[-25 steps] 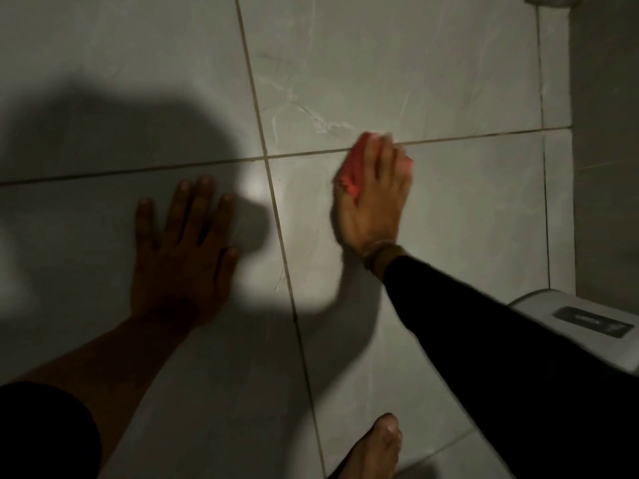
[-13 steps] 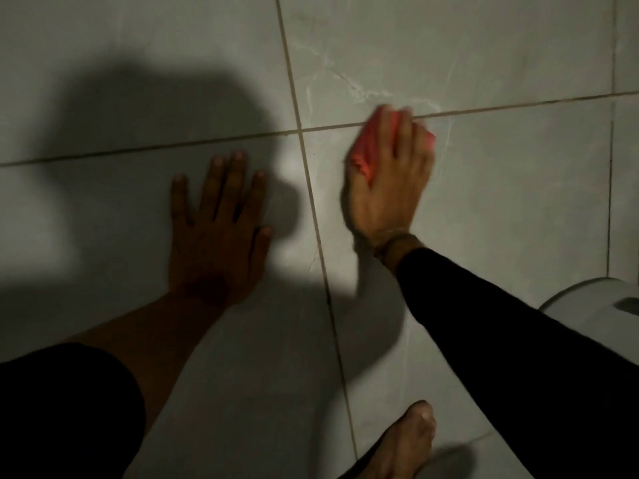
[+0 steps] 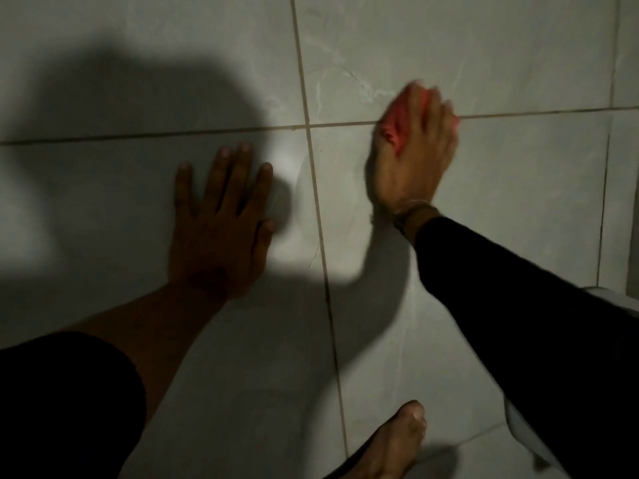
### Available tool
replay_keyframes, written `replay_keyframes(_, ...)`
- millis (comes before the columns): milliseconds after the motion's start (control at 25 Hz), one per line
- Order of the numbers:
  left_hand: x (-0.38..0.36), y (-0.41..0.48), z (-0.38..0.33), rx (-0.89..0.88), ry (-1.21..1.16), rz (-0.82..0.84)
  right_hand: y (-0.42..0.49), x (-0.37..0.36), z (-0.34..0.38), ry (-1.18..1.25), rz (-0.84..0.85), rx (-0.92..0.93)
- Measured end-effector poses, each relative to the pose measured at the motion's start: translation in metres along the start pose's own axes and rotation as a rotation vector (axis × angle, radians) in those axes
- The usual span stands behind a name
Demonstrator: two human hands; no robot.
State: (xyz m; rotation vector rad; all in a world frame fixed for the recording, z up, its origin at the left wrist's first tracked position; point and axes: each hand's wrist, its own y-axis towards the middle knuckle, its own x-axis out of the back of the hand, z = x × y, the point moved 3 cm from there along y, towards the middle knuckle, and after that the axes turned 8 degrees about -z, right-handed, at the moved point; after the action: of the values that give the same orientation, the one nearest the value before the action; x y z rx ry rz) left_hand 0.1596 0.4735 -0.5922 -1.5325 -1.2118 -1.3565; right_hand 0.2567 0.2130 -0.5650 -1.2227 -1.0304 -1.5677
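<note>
The right hand (image 3: pixel 411 150) reaches forward from a black sleeve (image 3: pixel 518 323), wrist bent slightly inward and knuckles up. Its grip is closed over a crumpled pink-red cloth (image 3: pixel 394 133), with the fingers curled across the top and the cloth bunched out at the thumb side. The cloth is pressed against the grey marbled tiles (image 3: pixel 518 202), right on the horizontal grout line (image 3: pixel 536 112). The left hand (image 3: pixel 218 229) lies in shadow well apart from it, palm flat on the tiles, fingers straight and spread, its grip holding nothing. A bare foot (image 3: pixel 397 444) shows at the bottom edge.
</note>
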Motion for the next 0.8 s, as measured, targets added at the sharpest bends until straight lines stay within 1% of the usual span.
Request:
replay_keyframes(80,-0.001,0.0,0.001,0.009,-0.01,-0.006,-0.049,-0.011,0.045,0.034,0.02,0.288)
replay_keyframes(120,-0.001,0.0,0.002,0.017,-0.017,-0.01,-0.095,-0.01,0.056,0.058,0.08,0.418)
replay_keyframes(160,-0.001,0.0,0.002,0.021,-0.026,-0.009,-0.145,-0.003,0.052,0.06,0.17,0.497)
replay_keyframes(200,-0.001,0.0,0.003,0.021,-0.027,-0.012,-0.19,0.008,0.036,0.042,0.264,0.513)
replay_keyframes(280,0.001,0.0,0.001,0.008,-0.004,-0.027,-0.241,0.037,-0.018,-0.015,0.368,0.461)
replay_keyframes(320,0.001,-0.001,0.001,0.003,0.009,-0.028,-0.238,0.046,-0.05,-0.048,0.367,0.418)
replay_keyframes(360,0.001,-0.001,0.002,0.005,0.016,-0.025,-0.219,0.049,-0.078,-0.069,0.341,0.332)
replay_keyframes(400,0.0,-0.001,0.002,0.009,0.014,-0.021,-0.189,0.048,-0.097,-0.082,0.292,0.189)
replay_keyframes(440,0.0,0.0,0.001,0.008,0.01,-0.017,-0.152,0.043,-0.106,-0.104,0.201,0.019)
replay_keyframes(480,-0.001,0.001,0.001,0.008,0.009,-0.013,-0.119,0.034,-0.099,-0.094,0.129,-0.122)
replay_keyframes(520,-0.001,0.001,0.001,0.007,0.005,-0.009,-0.104,0.025,-0.075,-0.09,0.071,-0.174)
replay_keyframes(560,-0.001,0.001,0.002,0.012,-0.006,-0.004,-0.11,0.014,-0.046,-0.077,0.035,-0.137)
replay_keyframes(600,0.0,0.001,0.002,0.017,-0.015,-0.004,-0.133,0.003,-0.018,-0.064,0.031,0.0)
replay_keyframes(640,0.002,0.0,0.002,0.019,-0.018,-0.007,-0.174,-0.001,0.003,-0.014,0.121,0.23)
replay_keyframes(680,0.003,0.0,0.001,0.022,-0.018,-0.006,-0.217,0.004,0.018,0.035,0.251,0.476)
replay_keyframes(720,0.004,0.0,0.0,0.022,-0.017,-0.001,-0.25,0.015,0.015,0.051,0.41,0.671)
replay_keyframes(760,0.004,0.001,0.0,0.018,-0.015,0.008,-0.263,0.024,-0.005,0.056,0.518,0.806)
replay_keyframes(800,0.005,0.0,0.0,0.017,-0.013,0.014,-0.255,0.031,-0.033,0.055,0.54,0.862)
